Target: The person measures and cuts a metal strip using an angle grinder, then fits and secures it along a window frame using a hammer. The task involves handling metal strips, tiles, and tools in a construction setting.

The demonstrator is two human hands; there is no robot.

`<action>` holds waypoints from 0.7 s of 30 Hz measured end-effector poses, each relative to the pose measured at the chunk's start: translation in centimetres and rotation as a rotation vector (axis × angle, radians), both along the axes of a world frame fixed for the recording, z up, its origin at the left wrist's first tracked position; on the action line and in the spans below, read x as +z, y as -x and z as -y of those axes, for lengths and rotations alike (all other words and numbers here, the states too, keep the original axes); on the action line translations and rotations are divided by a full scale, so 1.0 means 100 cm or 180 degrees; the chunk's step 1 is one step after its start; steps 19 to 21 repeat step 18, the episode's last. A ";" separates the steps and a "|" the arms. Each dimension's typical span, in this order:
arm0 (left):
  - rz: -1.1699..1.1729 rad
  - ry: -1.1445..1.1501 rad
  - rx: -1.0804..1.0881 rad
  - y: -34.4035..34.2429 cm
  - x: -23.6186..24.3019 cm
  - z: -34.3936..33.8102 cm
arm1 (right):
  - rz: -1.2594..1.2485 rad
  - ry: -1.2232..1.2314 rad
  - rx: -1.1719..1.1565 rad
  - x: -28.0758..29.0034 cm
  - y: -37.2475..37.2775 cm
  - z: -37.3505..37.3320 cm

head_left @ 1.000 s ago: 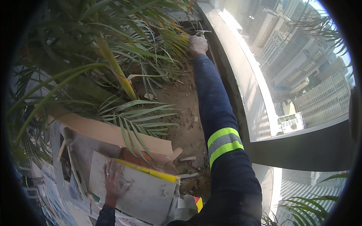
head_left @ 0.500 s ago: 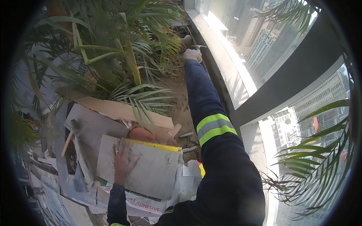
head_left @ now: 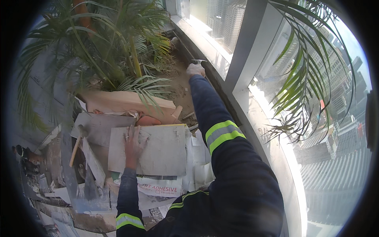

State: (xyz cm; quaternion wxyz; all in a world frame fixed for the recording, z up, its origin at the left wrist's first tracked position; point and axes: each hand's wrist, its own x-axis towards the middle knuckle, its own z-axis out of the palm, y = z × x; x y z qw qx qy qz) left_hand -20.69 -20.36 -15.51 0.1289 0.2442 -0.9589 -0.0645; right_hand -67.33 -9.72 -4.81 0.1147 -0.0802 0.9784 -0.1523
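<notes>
My left hand [head_left: 133, 143] lies with stretched fingers on a dusty grey flat panel [head_left: 166, 152] that has a yellow far edge. Ahead on the right, my right arm reaches out over the soil beside the low window ledge. Its hand [head_left: 196, 70] is a closed fist round a tool with a thin, pale metal head [head_left: 198, 61]; the fist hides the handle, and the tool's exact kind is unclear. Left of the panel rests a hammer with a wooden handle [head_left: 74, 152]. Under the panel's near edge shows a white printed adhesive bag [head_left: 160, 186].
Palm fronds [head_left: 138, 85] hang over the bare soil [head_left: 179, 89] at the far left. A brown cardboard piece [head_left: 130, 102] lies behind the panel. Along the right run a window ledge [head_left: 272, 152] and a grey post [head_left: 249, 43], with another frond [head_left: 304, 71] before the glass.
The view has swung toward the right. My right fist appears a little closer, still round the tool. My left hand stays on the panel, with its fingers stretched out.
</notes>
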 end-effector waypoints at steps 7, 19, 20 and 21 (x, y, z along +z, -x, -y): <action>-0.0082 0.0092 0.0054 0.010 -0.012 0.000 | -0.0643 0.0786 0.0301 -0.034 -0.045 -0.097; 0.0432 -0.0079 0.0215 0.007 -0.025 0.018 | -0.0693 0.1387 0.0522 -0.035 0.035 0.005; 0.0432 -0.0079 0.0215 0.007 -0.025 0.018 | -0.0693 0.1387 0.0522 -0.035 0.035 0.005; 0.0432 -0.0079 0.0215 0.007 -0.025 0.018 | -0.0693 0.1387 0.0522 -0.035 0.035 0.005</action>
